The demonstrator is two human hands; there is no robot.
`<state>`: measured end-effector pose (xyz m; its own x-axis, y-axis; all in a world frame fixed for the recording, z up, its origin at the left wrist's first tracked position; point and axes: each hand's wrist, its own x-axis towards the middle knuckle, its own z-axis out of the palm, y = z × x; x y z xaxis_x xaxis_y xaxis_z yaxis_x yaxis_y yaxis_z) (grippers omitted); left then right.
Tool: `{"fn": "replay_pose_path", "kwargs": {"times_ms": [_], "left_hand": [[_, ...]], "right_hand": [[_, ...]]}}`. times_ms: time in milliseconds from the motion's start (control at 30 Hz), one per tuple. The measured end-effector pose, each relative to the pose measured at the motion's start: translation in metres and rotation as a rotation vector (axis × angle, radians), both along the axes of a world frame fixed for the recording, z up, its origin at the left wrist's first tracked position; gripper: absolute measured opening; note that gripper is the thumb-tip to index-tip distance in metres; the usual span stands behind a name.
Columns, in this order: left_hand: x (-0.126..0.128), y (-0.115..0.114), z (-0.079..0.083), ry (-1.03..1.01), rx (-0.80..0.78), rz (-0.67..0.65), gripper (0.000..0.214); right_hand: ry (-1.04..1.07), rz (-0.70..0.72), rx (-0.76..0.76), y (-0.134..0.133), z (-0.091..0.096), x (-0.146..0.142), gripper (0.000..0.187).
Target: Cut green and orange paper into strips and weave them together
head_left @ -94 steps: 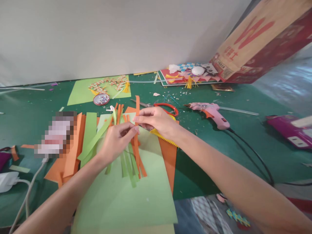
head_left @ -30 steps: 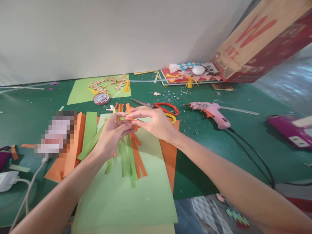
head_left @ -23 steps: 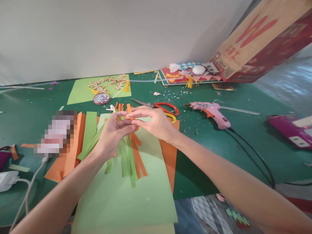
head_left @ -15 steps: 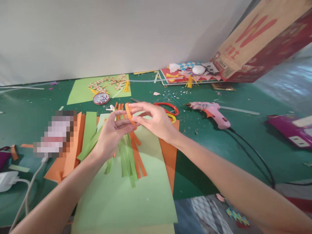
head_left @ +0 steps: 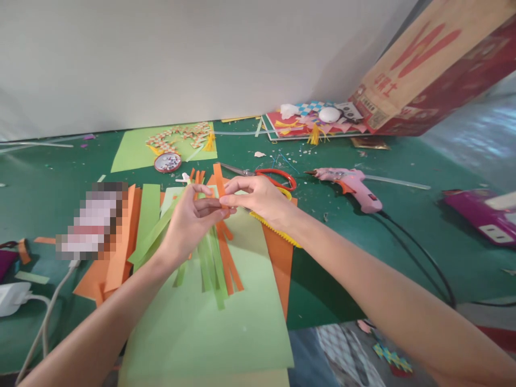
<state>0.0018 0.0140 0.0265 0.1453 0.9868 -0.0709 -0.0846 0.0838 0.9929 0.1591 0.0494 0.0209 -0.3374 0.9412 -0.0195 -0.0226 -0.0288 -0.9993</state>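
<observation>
My left hand is closed around a bundle of green and orange paper strips that hang down over a light green sheet. My right hand pinches one orange strip that stands up out of the bundle, fingertips meeting those of the left hand. Under the right wrist lies a yellow zigzag-edged strip on an orange sheet.
Red-handled scissors lie just behind the hands. A pink glue gun with a black cable sits to the right. Orange and green paper pieces lie left. A cardboard box and finished craft pieces stand at the back right.
My right hand has closed its fingers on the orange strip and raised it more upright. The left hand has kept its hold on the bundle.
</observation>
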Motion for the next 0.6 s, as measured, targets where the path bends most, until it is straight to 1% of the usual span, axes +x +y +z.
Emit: {"fn": "replay_pose_path", "kwargs": {"times_ms": [100,200,333,433,600], "left_hand": [[-0.0011,0.0004,-0.0002,-0.032,-0.009,-0.035,0.037],[-0.0026,0.0011,0.0001,-0.094,-0.03,-0.076,0.03],[-0.0038,0.0017,0.0005,-0.164,-0.071,-0.124,0.028],[-0.0043,0.0016,0.0001,-0.169,-0.087,-0.145,0.028],[-0.0047,0.0015,-0.001,-0.161,-0.095,-0.153,0.027]], "right_hand": [[0.094,0.059,-0.126,0.001,0.0017,0.002,0.016],[0.167,0.089,-0.192,0.0028,0.002,0.0036,0.019],[0.249,0.128,-0.274,0.0039,0.0031,0.0039,0.026],[0.284,0.123,-0.315,0.0035,0.0043,0.0031,0.028],[0.32,0.134,-0.321,0.0024,0.0055,0.0023,0.027]]}}
